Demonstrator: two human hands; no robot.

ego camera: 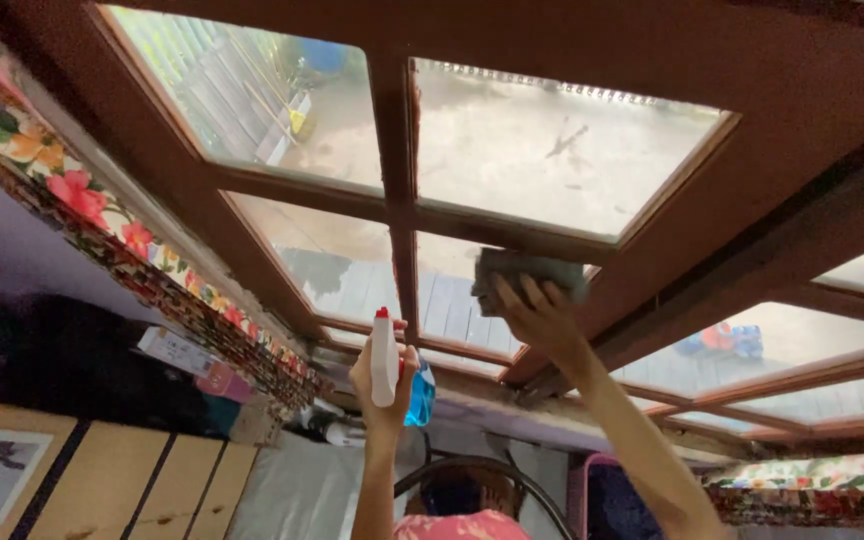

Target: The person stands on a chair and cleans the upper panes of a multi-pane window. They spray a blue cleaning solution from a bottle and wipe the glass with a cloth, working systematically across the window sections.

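The right hand (pixel 542 315) presses a grey folded cloth (pixel 527 272) against the lower pane's top corner of the brown wooden-framed window (pixel 397 200); firm strokes into that corner would suit. The left hand (pixel 384 385) grips a white-and-blue spray bottle (pixel 392 370) below.

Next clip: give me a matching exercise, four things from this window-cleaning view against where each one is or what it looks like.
Things:
1. spray bottle
2. grey cloth
3. floral curtain
4. window frame

Descriptions:
A. dark brown wood around the panes
B. pressed on the glass under the right hand
C. hanging along the left edge
D. held in the left hand, blue liquid inside

Pairs: 1-D, 2-B, 3-C, 4-A
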